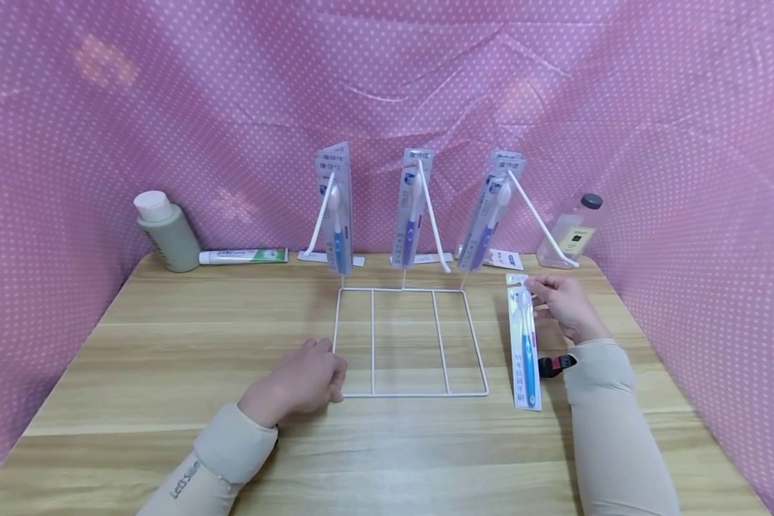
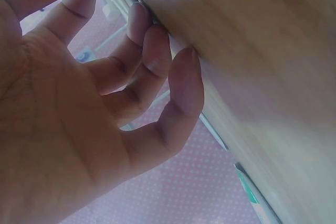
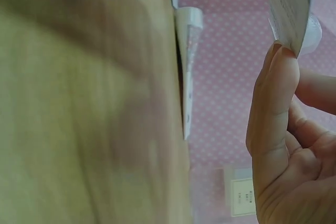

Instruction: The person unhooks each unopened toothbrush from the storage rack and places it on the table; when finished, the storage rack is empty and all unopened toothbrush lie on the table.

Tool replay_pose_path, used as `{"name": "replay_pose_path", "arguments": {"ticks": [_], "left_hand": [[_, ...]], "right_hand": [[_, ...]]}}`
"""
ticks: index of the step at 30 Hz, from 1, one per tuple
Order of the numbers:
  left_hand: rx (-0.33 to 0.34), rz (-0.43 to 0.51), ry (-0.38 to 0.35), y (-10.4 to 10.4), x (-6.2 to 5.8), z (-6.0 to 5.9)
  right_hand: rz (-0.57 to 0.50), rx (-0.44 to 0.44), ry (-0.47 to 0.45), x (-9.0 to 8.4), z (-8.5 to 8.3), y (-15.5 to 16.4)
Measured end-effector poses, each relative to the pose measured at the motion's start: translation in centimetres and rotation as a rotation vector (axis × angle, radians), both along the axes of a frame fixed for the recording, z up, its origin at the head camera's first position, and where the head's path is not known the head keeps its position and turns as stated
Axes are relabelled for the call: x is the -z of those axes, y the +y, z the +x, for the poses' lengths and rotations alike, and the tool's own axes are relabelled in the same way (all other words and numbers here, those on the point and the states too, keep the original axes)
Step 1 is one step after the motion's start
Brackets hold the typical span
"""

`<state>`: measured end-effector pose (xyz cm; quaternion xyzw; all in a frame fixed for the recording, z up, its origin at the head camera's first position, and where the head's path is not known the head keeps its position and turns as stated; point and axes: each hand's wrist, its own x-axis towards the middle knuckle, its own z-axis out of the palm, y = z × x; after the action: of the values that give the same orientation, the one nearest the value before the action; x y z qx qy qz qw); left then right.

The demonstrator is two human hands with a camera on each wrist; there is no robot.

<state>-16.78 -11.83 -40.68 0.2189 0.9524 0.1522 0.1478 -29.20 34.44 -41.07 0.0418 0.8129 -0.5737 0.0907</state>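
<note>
- Head view: three carded toothbrush packs (image 1: 408, 208) are already hung on the slanted pegs of the white wire rack (image 1: 410, 342). A fourth toothbrush pack (image 1: 524, 342) is pinched at its top edge by the right hand (image 1: 564, 307), its lower end near the wooden table (image 1: 168, 344), right of the rack; hanging it appears to be what is left. The rack's front-left corner is steadied by the left hand (image 1: 306, 380).
- Left wrist view: fingers (image 2: 184, 93) are seen loosely curled, tips against thin wire and pale woodgrain; nothing is clasped.
- Right wrist view: the glossy card's edge (image 3: 287, 9) is gripped at a fingertip (image 3: 278, 72); the dotted pink backdrop (image 3: 226, 77) fills the rest.
</note>
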Motion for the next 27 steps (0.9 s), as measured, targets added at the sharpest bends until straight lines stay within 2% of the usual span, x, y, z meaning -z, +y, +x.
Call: {"name": "replay_pose_path", "arguments": {"ticks": [7,12,19,27], "left_hand": [[0.02,0.007,0.016,0.3,0.2,0.1],[-0.002,0.014,0.004,0.1,0.1,0.1],[-0.006,0.011,0.001,-0.1,0.3,0.2],[-0.006,0.011,0.014,0.0,0.6,0.3]], "right_hand": [[0.037,-0.012,-0.073,0.5,-0.2,-0.1],[0.093,-0.067,-0.127,0.8,-1.6,-0.5],[0.111,-0.14,-0.207,1.3,-3.1,-1.3],[0.236,-0.148,-0.215,2.1,-3.9,-1.4]]}}
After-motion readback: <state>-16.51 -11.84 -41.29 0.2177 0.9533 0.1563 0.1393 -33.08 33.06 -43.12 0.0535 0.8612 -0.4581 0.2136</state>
